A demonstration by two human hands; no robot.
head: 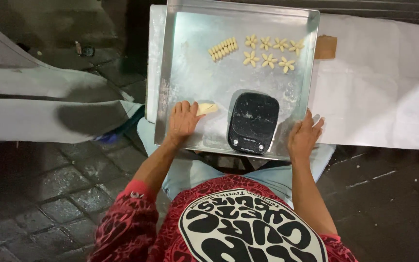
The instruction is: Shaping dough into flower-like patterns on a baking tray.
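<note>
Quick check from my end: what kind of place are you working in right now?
Likely an outdoor, street-side baking spot: dark paving stones underfoot, a metal baking tray on the lap holding flower-shaped dough pieces, a black scale, and a paper-covered table beyond.

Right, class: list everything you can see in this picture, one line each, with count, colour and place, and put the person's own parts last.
Metal tray: one, silver, on the person's lap and a white-covered surface.
Flower-shaped dough pieces: seven, pale yellow, far right part of the tray.
Row of small dough pieces: one row, pale yellow, left of the flowers.
Kitchen scale: one, black, near edge of the tray.
Dough lump: one, pale yellow, at the left hand's fingertips.
White sheet: one, under and right of the tray.
Paving stones: dark grey, below.
Left hand: flat on the tray, touching the lump.
Right hand: on the tray's right near corner.
</note>
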